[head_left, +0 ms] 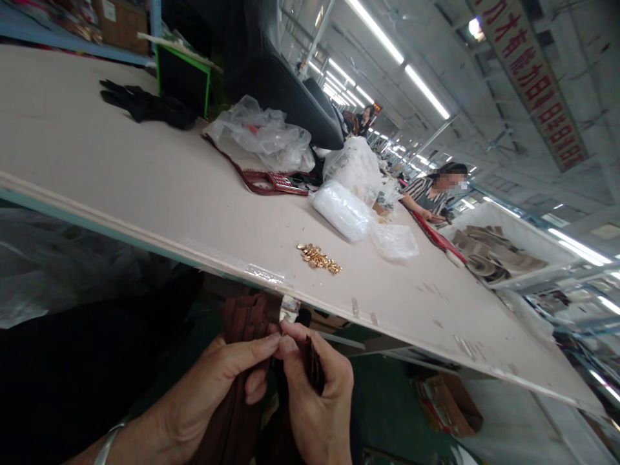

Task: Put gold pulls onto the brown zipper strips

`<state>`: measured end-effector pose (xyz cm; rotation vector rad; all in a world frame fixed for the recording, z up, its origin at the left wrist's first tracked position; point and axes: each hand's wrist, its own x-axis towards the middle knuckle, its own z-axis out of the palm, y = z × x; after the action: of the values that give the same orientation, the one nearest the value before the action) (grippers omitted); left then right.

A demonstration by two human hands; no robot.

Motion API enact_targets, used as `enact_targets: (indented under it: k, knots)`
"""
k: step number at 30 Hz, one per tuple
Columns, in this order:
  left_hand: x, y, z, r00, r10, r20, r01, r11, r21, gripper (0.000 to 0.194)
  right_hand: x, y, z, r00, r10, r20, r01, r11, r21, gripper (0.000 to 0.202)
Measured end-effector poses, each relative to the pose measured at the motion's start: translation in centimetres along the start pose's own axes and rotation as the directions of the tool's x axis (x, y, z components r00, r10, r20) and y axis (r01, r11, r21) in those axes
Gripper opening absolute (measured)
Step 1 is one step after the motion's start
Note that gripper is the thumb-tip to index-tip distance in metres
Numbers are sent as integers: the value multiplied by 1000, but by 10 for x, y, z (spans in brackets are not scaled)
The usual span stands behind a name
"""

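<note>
Just below the table edge, my left hand (208, 378) is closed around a bundle of brown fabric strips (245, 316), which look like zipper tape and hang down past the wrist. My right hand (322, 397) pinches close beside the left thumb, with more dark brown strip (314, 368) folded inside its fingers. Both thumbs and index fingertips meet; whatever sits between them is too small to see. A shiny metal fitting (289, 309) at the table edge stands directly beyond the fingertips. On the tabletop lies a small heap of gold metal pieces (318, 258), possibly zipper sliders.
Clear plastic bags (343, 210) and a red calculator (288, 184) lie on the long table (145, 187). Black gloves (145, 106) rest near a green-edged box (184, 77). Another person (433, 190) works at the far side. Below stands a cardboard box (453, 403).
</note>
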<state>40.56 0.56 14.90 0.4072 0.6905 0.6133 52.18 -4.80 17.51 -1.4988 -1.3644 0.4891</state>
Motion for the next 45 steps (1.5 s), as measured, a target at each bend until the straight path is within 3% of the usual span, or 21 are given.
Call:
enact_targets:
  k: [7, 10, 14, 18, 21, 24, 28, 33, 37, 40, 42, 45]
  knots:
    - [2, 2, -3, 999, 41, -3, -41, 998, 47, 42, -2, 10, 5, 961, -267, -72, 246, 944, -218, 25]
    - [-1, 2, -3, 999, 36, -24, -35, 998, 57, 35, 4, 6, 9, 981, -161, -105, 145, 978, -151, 20]
    - [-6, 3, 1, 990, 139, -21, -133, 974, 184, 23, 15, -1, 9, 991, 70, -118, -64, 997, 49, 17]
    - [-6, 6, -1, 978, 208, -31, -188, 930, 317, 22, 11, -7, 3, 984, 156, -81, -149, 984, 94, 16]
    - [-4, 6, -7, 945, 327, -29, -280, 849, 448, 19, 2, -14, 2, 975, 222, -9, -220, 969, 113, 11]
    - [-2, 5, -9, 908, 416, 46, -383, 780, 494, 16, -4, -20, 8, 956, 293, 28, -294, 951, 91, 14]
    - [0, 3, -7, 920, 383, 85, -378, 806, 457, 15, -6, -21, 13, 952, 306, 27, -307, 948, 85, 12]
    - [-5, 7, -5, 946, 305, 114, -321, 813, 486, 22, -3, -12, 7, 933, 346, 97, -359, 886, 295, 25]
    - [-9, 12, -6, 972, 161, 171, -213, 910, 356, 23, -7, 0, 2, 918, 386, 86, -385, 820, 423, 30]
    - [-10, 13, -7, 990, 120, 76, -137, 953, 271, 23, -10, 8, 1, 908, 418, 23, -382, 804, 455, 25]
    - [-9, 13, -8, 990, 143, -10, -133, 941, 311, 26, -11, 8, -1, 901, 433, 13, -392, 802, 452, 21]
    - [-9, 13, -10, 975, 220, -12, -192, 876, 443, 32, -10, 5, -2, 911, 412, 40, -395, 837, 378, 17]
